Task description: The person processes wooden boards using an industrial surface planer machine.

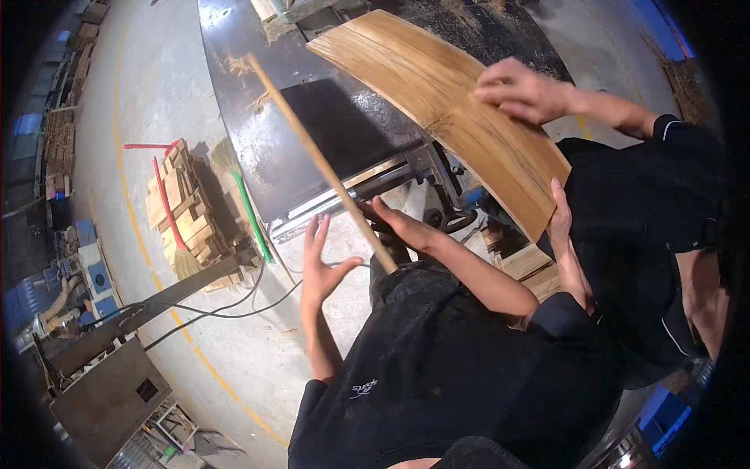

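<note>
My left hand (pixel 324 266) is raised with its fingers spread and holds nothing, just left of a long thin wooden stick (pixel 312 152). My right hand (pixel 400 224) grips that stick near its lower end. The stick slants up and left over the dark steel machine table (pixel 258 141). To the right, a co-worker in a black shirt holds a wide curved wooden board (pixel 437 102). One of the co-worker's hands (pixel 519 90) lies on top of the board and the other (pixel 559 219) is at its lower edge.
A strapped pile of wood blocks (pixel 183 211) stands on the concrete floor to the left, with a green-handled broom (pixel 251 211) beside it. Black cables (pixel 211 313) and a yellow line cross the floor. A metal cabinet (pixel 109 399) sits at the lower left.
</note>
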{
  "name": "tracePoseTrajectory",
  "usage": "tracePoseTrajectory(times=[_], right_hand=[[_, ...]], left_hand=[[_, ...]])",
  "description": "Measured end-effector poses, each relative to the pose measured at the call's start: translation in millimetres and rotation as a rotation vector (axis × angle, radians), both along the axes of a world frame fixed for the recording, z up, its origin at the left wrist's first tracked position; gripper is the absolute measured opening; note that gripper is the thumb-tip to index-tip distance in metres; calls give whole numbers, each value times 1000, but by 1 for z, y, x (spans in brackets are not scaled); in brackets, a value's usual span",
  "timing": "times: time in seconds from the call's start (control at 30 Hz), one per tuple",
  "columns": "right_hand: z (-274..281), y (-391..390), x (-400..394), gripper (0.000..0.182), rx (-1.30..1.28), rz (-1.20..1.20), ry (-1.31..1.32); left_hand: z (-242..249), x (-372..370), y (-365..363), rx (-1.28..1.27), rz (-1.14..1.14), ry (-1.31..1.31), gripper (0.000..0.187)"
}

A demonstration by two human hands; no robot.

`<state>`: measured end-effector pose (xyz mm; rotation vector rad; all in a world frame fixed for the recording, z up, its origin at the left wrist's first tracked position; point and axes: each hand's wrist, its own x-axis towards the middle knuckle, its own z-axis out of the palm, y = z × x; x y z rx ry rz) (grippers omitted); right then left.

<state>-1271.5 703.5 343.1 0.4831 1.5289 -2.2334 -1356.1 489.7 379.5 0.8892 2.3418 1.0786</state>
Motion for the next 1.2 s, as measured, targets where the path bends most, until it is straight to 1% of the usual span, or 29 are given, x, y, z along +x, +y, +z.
tracePoseTrajectory(times=[0.07, 0.1, 0.13, 0.2, 0.23, 0.27, 0.3, 0.33, 0.37, 0.4, 0.43, 0.47, 0.5, 0.53, 0.57, 0.6, 0.67, 0.7, 0.8, 0.83, 0.93, 0.97, 1.03, 1.07, 1.13, 1.2], right_hand=[[23, 13, 8, 103, -66, 26, 33], [13, 10, 10, 94, -94, -106, 86], [16, 10, 15, 94, -79, -116, 75], [51, 14, 18, 80, -133, -267, 231], [50, 15, 17, 74, 13, -242, 271], [50, 16, 17, 70, 156, -211, 310], [65, 17, 22, 76, 361, -209, 180], [55, 19, 28, 76, 375, -218, 179], [35, 18, 32, 77, 409, -262, 190], [24, 19, 32, 78, 440, -301, 204], [15, 25, 34, 81, 447, -280, 161], [14, 26, 37, 81, 439, -273, 174], [15, 29, 40, 82, 445, -295, 148], [14, 29, 41, 83, 451, -313, 124], [5, 27, 43, 82, 470, -368, 199], [3, 28, 44, 82, 462, -351, 212], [-1, 28, 46, 80, 484, -380, 221], [-5, 25, 45, 79, 454, -436, 248], [-15, 25, 46, 78, 508, -424, 291], [-20, 25, 46, 77, 507, -427, 291], [-20, 26, 45, 77, 459, -446, 272], [-22, 26, 44, 77, 460, -447, 273], [-28, 27, 42, 77, 445, -448, 267], [-31, 27, 42, 77, 445, -447, 270], [-39, 28, 41, 76, 367, -469, 260], [-38, 28, 40, 75, 376, -500, 255]], left_hand=[[-19, 17, 0, 4, 10, -84, 116], [-28, 26, 0, 6, 19, -221, 127], [-34, 35, 0, 14, 21, -400, 137], [-54, 55, 5, 219, -43, -495, 140], [-52, 62, 11, 248, -23, -510, 139], [-48, 69, 19, 260, 102, -567, 140], [-48, 73, 22, 268, 143, -586, 140], [-47, 72, 24, 273, 184, -596, 140], [-56, 73, 22, 333, 174, -566, 139], [-62, 70, 22, 338, 168, -558, 139], [-65, 68, 22, 284, 193, -560, 137], [-70, 68, 18, 228, 224, -560, 136], [-76, 68, 17, 210, 222, -496, 134], [-83, 69, 17, 320, 222, -513, 134], [-81, 69, 19, 300, 218, -467, 133], [-78, 68, 20, 278, 213, -423, 132], [-67, 67, 23, 255, 232, -431, 131], [-63, 67, 23, 231, 233, -451, 129], [-72, 69, 21, 301, 235, -391, 128], [-75, 68, 19, 257, 232, -350, 128], [-81, 68, 19, 254, 242, -324, 129], [-75, 68, 21, 255, 240, -322, 129], [-64, 67, 24, 219, 277, -383, 130], [-68, 66, 23, 221, 277, -381, 130], [-80, 66, 19, 205, 262, -248, 128], [-78, 63, 23, 209, 273, -237, 126]])
